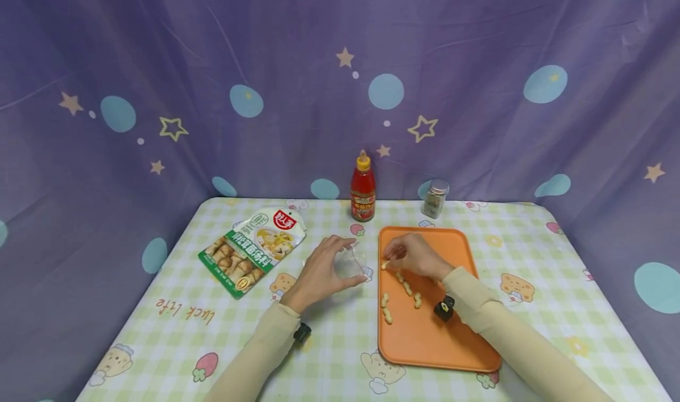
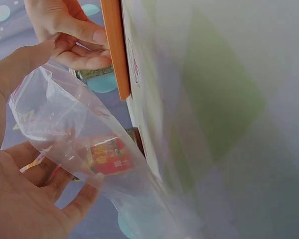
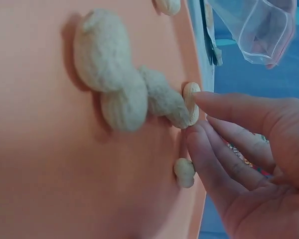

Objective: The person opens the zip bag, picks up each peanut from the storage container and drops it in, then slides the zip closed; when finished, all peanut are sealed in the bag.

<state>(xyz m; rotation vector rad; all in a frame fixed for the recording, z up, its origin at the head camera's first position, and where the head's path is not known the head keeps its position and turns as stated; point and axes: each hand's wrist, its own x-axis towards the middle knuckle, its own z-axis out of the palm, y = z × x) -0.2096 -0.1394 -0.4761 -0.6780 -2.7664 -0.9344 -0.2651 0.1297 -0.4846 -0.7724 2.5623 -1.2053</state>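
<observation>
My left hand point(image 1: 324, 272) holds a clear plastic bag point(image 2: 84, 114), thumb at one side of its mouth and curled fingers at the other, so the mouth gapes toward the tray. Over the far left part of an orange tray point(image 1: 435, 343), my right hand point(image 1: 417, 257) pinches a peanut point(image 3: 191, 102) between thumb and index fingertip, close to the tray surface. A large peanut point(image 3: 112, 69) and a second peanut point(image 3: 162, 94) lie near those fingers. Several more unshelled peanuts, such as one peanut point(image 1: 417, 300), are scattered on the tray's left half.
Behind the hands stand a red sauce bottle point(image 1: 363, 192) with a yellow cap and a small spice jar point(image 1: 435, 199). A printed mushroom food packet point(image 1: 254, 248) lies at the left on the checked tablecloth point(image 1: 212, 355). A purple curtain point(image 1: 297, 48) hangs behind the table.
</observation>
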